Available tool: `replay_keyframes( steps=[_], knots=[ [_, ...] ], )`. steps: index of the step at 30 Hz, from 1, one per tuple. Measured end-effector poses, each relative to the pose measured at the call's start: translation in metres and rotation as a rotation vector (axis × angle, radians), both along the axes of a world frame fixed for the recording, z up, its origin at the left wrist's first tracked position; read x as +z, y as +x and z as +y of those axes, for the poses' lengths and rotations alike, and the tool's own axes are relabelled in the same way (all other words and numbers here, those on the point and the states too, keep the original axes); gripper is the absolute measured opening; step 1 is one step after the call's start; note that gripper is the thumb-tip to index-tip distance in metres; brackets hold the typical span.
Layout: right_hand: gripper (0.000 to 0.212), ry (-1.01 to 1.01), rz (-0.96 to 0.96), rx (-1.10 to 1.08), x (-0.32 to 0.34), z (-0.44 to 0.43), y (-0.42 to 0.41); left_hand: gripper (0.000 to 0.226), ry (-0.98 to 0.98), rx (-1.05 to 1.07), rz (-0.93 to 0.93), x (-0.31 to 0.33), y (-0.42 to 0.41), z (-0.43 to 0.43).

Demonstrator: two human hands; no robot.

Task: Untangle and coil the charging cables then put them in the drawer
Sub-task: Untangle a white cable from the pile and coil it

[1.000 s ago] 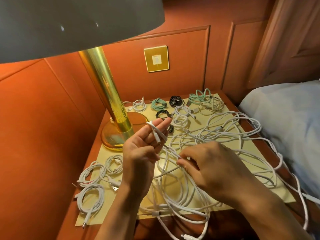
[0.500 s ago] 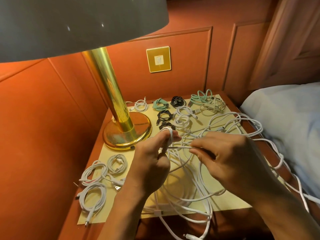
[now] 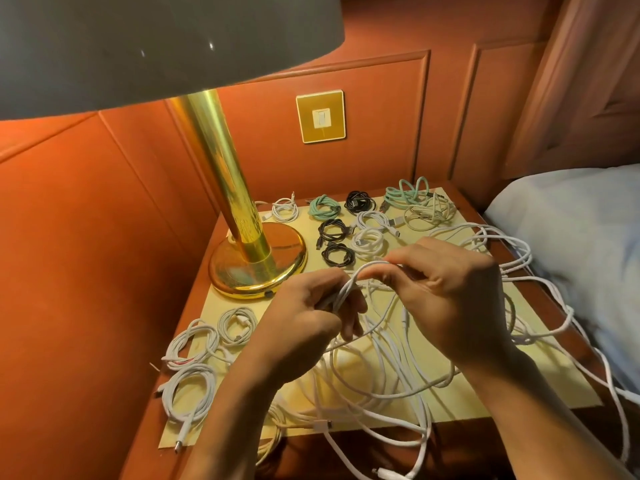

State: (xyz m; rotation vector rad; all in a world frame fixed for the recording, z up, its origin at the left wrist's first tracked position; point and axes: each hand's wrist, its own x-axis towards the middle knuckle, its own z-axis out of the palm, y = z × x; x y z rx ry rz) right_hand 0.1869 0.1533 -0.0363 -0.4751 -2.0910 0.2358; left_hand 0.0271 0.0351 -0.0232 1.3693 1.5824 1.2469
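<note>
A big tangle of white cables (image 3: pixel 377 372) sprawls over the yellow mat (image 3: pixel 540 386) on the nightstand and spills off its front and right edges. My left hand (image 3: pixel 311 317) grips a few turns of a white cable (image 3: pixel 349 289) just above the tangle. My right hand (image 3: pixel 446 289) pinches the same cable at the top of its loop, close beside the left fingers. Coiled white cables (image 3: pixel 192 386) lie at the mat's front left. Coiled teal cables (image 3: pixel 323 207), black cables (image 3: pixel 360 201) and white ones sit at the back. No drawer is in view.
A brass lamp (image 3: pixel 256 261) stands at the nightstand's back left, its grey shade (image 3: pixel 156 39) overhanging the top of the view. A bed with a pale sheet (image 3: pixel 575 237) borders the right side. Orange padded wall panels and a gold switch plate (image 3: pixel 321 116) lie behind.
My left hand has closed from raised, spread fingers to a grip on wound cable turns. My right hand has risen from the tangle and come up to the left, carrying the cable over it.
</note>
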Motion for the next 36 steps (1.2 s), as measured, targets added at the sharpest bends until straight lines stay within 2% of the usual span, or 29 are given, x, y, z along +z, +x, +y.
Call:
replay_keyframes(
  steps=[3,10,14,17,20,22,25,29,33,36],
  knots=[
    [0.048,-0.049,-0.011,0.064,-0.003,0.002,-0.006,0.027,-0.005,-0.037,-0.147,0.000,-0.002,-0.001],
    [0.036,-0.178,-0.072,0.189,-0.009,0.006,-0.007,0.011,0.084,-0.046,-0.452,-0.006,-0.008,-0.006],
    [0.040,-0.227,-0.156,0.154,-0.014,0.007,-0.009,0.023,0.131,0.033,-0.722,-0.003,-0.006,-0.008],
    [0.037,-0.305,-0.255,0.140,-0.015,0.006,-0.010,0.024,0.180,0.105,-1.071,-0.004,-0.006,-0.009],
    [0.024,-0.367,-0.417,0.128,-0.016,0.001,-0.012,0.043,0.325,0.016,-1.384,-0.007,-0.008,-0.009],
    [0.023,-0.348,-0.487,0.124,-0.017,-0.005,-0.014,0.058,0.435,0.043,-1.449,-0.005,-0.008,-0.006],
    [0.025,-0.282,-0.528,0.147,-0.013,-0.017,-0.013,0.065,0.466,0.221,-1.225,-0.007,-0.008,-0.002],
    [0.028,-0.275,-0.531,0.203,-0.007,-0.024,-0.009,0.070,0.408,0.310,-0.731,-0.018,-0.014,-0.003],
    [0.035,-0.217,-0.416,0.247,-0.007,-0.023,-0.005,0.072,0.307,0.392,-0.170,-0.025,-0.016,-0.004],
    [0.026,-0.105,-0.278,0.193,-0.007,-0.018,-0.002,0.066,0.236,0.351,0.117,-0.027,-0.015,-0.003]
  ],
)
